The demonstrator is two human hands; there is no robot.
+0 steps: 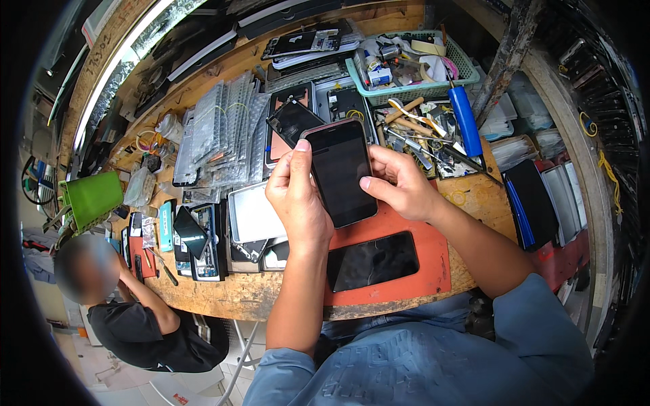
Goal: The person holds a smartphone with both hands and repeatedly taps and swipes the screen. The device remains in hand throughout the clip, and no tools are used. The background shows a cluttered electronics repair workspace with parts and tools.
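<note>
A black smartphone (340,177) with a dark screen is held up over the bench between both my hands. My left hand (298,186) grips its left side, the thumb at the upper left edge. On the other side my right hand (401,181) holds its right edge, with the thumb over the screen's lower right. Below them a second black phone (374,261) lies flat on an orange-red mat (433,267), and a crack-like line runs across its glass. Behind the held phone, a loose dark screen panel (292,118) rests on other phone parts.
Bubble-wrapped packs (220,128) are stacked at the back left. A mint basket (413,64) of supplies stands at the back, beside a tray of tools and a blue cylindrical tool (464,118). Opened phones (206,237) lie left. A person (145,325) sits at the far left.
</note>
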